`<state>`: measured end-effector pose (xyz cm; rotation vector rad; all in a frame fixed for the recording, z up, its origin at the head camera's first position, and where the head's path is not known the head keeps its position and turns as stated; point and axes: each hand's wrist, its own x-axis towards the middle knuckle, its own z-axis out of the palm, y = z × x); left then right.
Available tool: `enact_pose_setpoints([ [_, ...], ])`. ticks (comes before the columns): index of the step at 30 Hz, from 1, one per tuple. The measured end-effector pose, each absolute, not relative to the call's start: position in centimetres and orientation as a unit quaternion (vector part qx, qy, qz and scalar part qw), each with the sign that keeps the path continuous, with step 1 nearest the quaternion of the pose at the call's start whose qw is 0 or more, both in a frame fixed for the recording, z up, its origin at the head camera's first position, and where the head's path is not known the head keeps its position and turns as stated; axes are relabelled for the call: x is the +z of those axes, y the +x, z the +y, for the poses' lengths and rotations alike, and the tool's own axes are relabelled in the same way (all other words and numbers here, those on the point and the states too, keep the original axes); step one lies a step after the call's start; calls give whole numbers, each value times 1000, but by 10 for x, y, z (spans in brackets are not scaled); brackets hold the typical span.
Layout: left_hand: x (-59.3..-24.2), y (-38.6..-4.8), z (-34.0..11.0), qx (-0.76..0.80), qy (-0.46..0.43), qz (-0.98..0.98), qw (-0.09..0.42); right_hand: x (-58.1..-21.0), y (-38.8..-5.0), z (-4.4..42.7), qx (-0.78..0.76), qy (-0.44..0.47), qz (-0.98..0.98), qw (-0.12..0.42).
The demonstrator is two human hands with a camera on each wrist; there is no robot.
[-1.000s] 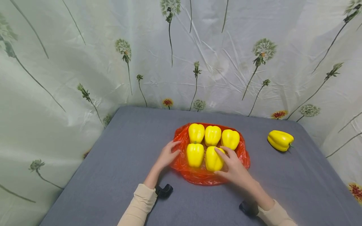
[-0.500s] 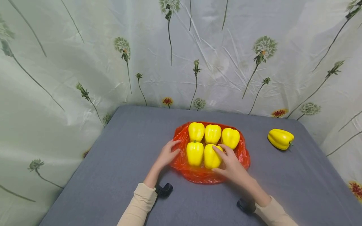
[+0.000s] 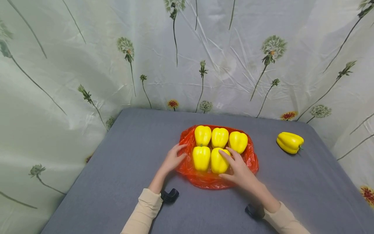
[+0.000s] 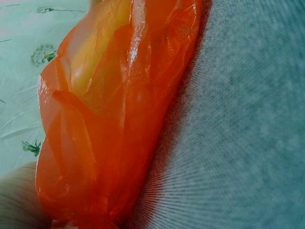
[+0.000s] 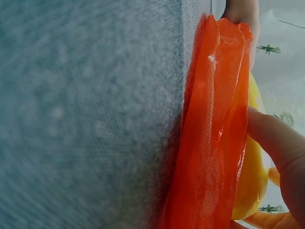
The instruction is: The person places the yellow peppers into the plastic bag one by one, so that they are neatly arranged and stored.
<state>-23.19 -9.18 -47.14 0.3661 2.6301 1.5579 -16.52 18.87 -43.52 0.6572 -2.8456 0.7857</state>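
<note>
In the head view a red plastic bag [image 3: 204, 183] lies on the table, its mouth spread wide. Inside it several yellow bell peppers stand in two rows. My right hand [image 3: 243, 174] holds the front right bell pepper [image 3: 218, 161], with thumb and fingers round its right side. The right wrist view shows the thumb [image 5: 279, 138] against this yellow pepper [image 5: 251, 188], just above the bag's rim. At the bag's left side my left hand [image 3: 172, 160] grips the plastic. Folds of the bag [image 4: 105, 157] gather toward that hand in the left wrist view; some fingers are hidden.
Another yellow bell pepper [image 3: 290, 143] lies on its side at the right of the grey table [image 3: 117, 182]. Behind the table hangs a pale curtain [image 3: 228, 58] with a dandelion print. Dark wrist cameras sit under both wrists.
The right hand and its pepper have shifted slightly left, closer to the front left pepper. The left hand stays at the bag's edge. The whole scene sits slightly higher in view.
</note>
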Motion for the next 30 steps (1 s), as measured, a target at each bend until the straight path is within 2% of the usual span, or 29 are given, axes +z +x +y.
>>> enact_pose_setpoints([
  [12,-472,-232,-92,504,127,854,24,-428,-160,196,270,191,-943,44],
  [21,-468,-232,-93,510,125,850,33,-418,-155,205,259,159,-951,54],
  [30,-472,-232,-93,510,119,851,38,-417,-152,222,246,156,-950,115],
])
